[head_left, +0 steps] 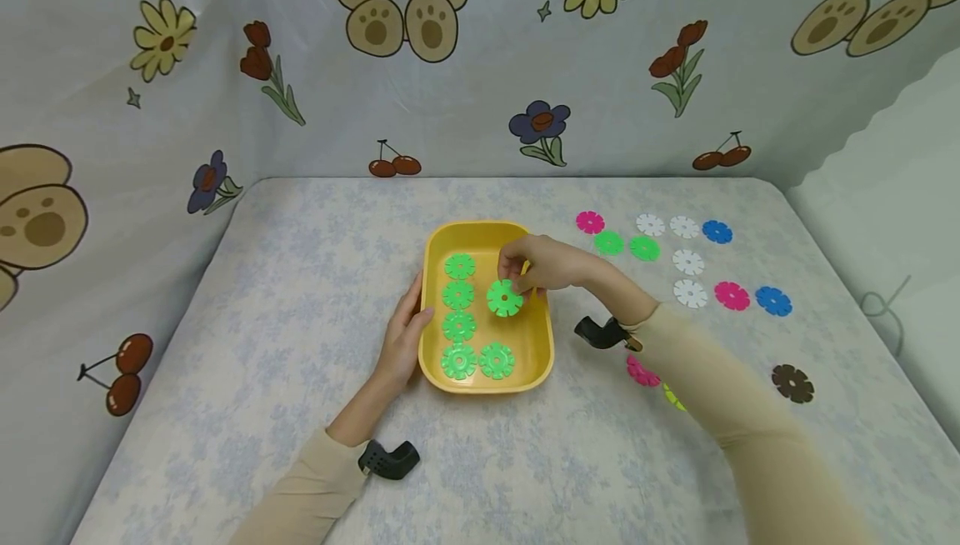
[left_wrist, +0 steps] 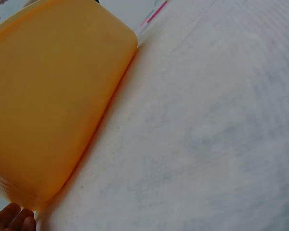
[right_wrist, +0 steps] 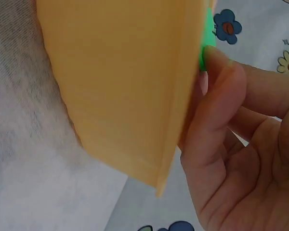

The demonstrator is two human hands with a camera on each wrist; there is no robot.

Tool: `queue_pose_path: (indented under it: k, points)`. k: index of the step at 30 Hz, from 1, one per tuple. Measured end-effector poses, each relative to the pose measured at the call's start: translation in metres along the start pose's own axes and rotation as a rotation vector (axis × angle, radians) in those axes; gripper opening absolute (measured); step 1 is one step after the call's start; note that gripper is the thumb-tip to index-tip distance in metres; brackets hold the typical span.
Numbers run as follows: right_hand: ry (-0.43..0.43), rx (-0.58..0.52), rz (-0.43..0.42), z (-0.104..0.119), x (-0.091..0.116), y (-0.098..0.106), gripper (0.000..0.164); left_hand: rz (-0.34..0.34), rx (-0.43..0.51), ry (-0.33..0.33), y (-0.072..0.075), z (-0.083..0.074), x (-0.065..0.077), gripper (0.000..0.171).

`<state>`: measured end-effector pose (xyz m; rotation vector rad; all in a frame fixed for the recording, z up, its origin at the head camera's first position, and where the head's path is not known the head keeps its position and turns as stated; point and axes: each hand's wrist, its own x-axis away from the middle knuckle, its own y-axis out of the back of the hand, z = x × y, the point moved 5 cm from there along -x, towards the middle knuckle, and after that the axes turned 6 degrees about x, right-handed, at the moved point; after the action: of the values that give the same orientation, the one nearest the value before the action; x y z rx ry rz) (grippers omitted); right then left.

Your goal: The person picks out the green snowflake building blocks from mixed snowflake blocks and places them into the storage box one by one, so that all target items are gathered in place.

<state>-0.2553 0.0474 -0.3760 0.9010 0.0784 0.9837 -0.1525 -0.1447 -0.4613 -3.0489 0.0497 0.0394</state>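
Observation:
A yellow plastic tray (head_left: 486, 379) stands on the table, with several green notched discs (head_left: 459, 294) lying in it, most in a column along the left side. My right hand (head_left: 551, 263) reaches over the tray's right rim and pinches another green notched disc (head_left: 504, 299) between thumb and fingers. The right wrist view shows this hand (right_wrist: 241, 120) from outside the wall, where the edge of the green disc (right_wrist: 208, 41) peeks past the rim. My left hand (head_left: 403, 335) holds the tray's left side, its thumb over the rim. Its fingertips (left_wrist: 17, 219) show beside the outer wall.
Loose notched discs lie right of the tray: pink (head_left: 590, 222), green (head_left: 609, 242), white (head_left: 687, 262), blue (head_left: 717, 232) and brown (head_left: 792, 383). Pink (head_left: 642, 371) and yellow (head_left: 672, 397) ones are partly under the right forearm. A patterned cloth (head_left: 480, 112) hangs behind the table.

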Motion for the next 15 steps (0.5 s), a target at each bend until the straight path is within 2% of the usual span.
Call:
queue_pose_path:
  k: [7, 15]
  points:
    - [-0.015, 0.051, 0.08, 0.005, -0.021, -0.018, 0.009, -0.011, 0.007, 0.009, -0.001, 0.0, 0.0, 0.058]
    - [-0.05, 0.218, 0.153, 0.006, -0.033, -0.032, 0.01, -0.011, 0.007, 0.0, 0.0, 0.0, 0.0, 0.058]
